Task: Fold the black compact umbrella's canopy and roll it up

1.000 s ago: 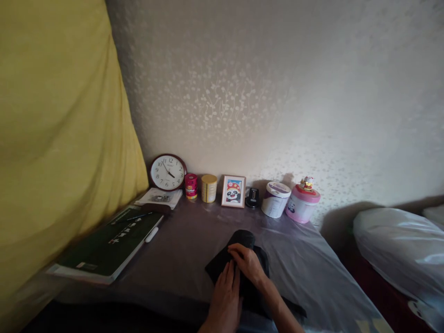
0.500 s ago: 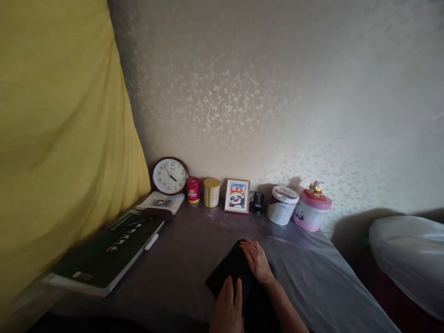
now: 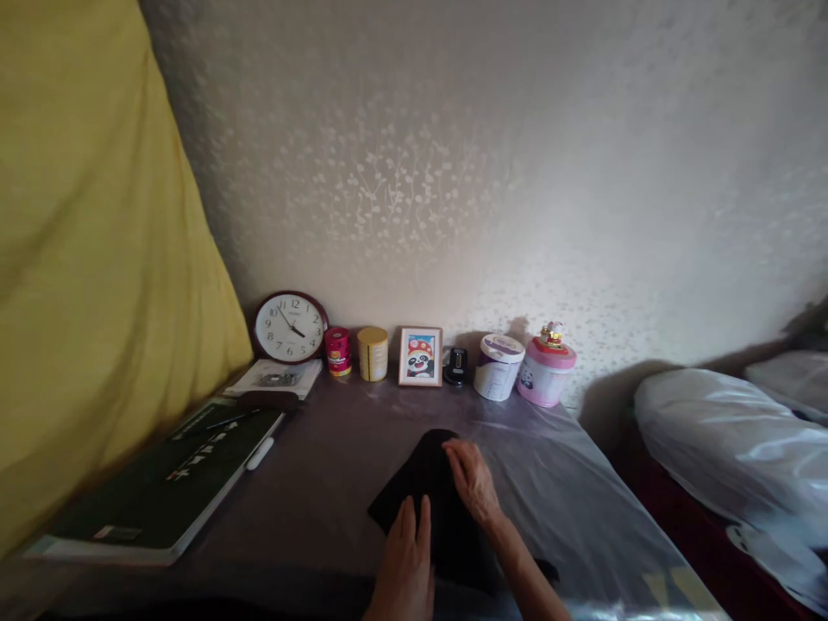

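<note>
A black cloth (image 3: 414, 474) lies on the grey covered table near its front, partly hidden beneath my hands and forearm. My left hand (image 3: 406, 552) rests on the lower left part of it, its fingers stretched out and slightly spread. Farther up, my right hand (image 3: 472, 481) is at the cloth's upper right edge, fingers bent together and pinching the black fabric. A small dark end of material (image 3: 547, 569) shows to the right of my right forearm.
A large green book (image 3: 168, 483) with a pen lies at left beside a white marker (image 3: 260, 454). Along the wall stand a clock (image 3: 291, 328), two small cans, a framed panda picture (image 3: 420, 357), a black object and two tubs. White plastic bags (image 3: 711, 431) are at right.
The view has shifted to the right. My right hand's fingers, flat on the cloth before, are now drawn together at its edge. My left hand stays on the cloth.
</note>
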`<state>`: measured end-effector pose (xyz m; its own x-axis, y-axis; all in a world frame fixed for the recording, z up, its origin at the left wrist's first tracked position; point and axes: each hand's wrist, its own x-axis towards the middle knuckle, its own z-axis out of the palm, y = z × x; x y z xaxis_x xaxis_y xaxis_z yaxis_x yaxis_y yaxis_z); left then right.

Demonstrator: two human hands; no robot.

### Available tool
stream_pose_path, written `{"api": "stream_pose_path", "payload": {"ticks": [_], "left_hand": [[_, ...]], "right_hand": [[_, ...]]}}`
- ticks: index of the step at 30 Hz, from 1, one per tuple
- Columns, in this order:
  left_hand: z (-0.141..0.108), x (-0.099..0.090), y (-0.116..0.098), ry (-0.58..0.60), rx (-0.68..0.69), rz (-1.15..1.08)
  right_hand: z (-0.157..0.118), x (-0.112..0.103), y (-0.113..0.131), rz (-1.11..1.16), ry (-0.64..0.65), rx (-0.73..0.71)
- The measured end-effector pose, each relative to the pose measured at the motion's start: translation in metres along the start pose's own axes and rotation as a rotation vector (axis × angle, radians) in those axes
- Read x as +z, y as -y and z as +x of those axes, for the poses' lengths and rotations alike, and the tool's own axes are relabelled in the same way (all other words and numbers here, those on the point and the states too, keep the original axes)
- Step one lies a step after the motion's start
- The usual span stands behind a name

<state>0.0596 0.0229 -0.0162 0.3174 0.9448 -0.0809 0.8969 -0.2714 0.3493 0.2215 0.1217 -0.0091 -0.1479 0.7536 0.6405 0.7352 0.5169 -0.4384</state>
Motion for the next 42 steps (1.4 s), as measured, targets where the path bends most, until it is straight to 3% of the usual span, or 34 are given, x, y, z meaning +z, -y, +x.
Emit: {"api": "stream_pose_path", "payload": {"ticks": [2,5,11,14,17,22,27,32,42], "left_hand": [[-0.002,-0.001,-0.001,0.011,-0.008,-0.001],[-0.002,0.0,-0.001,-0.022,-0.004,0.02],[0.003,0.0,0.001,-0.008,-0.022,0.078],[0.005,-0.001,0.003,0.001,-0.024,0.079],[0.005,-0.001,0.003,-0.03,-0.016,0.075],[0.005,-0.002,-0.001,-0.024,-0.019,0.074],[-0.001,-0.008,-0.002,-0.053,-0.026,0.069],[-0.009,-0.018,0.003,-0.069,0.008,-0.021],[-0.004,-0.045,0.035,-0.046,0.065,-0.296]], "right_hand": [[-0.012,0.0,0.013,0.028,0.127,-0.11],[-0.01,0.009,0.012,-0.041,0.21,-0.105],[0.021,0.014,-0.006,-0.199,0.079,0.098],[0.013,0.01,0.004,-0.136,0.029,0.031],[0.0,0.01,0.011,-0.13,0.088,-0.009],[0.0,0.007,-0.006,-0.202,0.072,0.159],[-0.009,-0.003,-0.026,-0.034,-0.043,0.202],[-0.033,-0.016,-0.035,0.173,-0.004,0.395],[-0.05,-0.038,-0.051,0.474,-0.078,0.643]]}}
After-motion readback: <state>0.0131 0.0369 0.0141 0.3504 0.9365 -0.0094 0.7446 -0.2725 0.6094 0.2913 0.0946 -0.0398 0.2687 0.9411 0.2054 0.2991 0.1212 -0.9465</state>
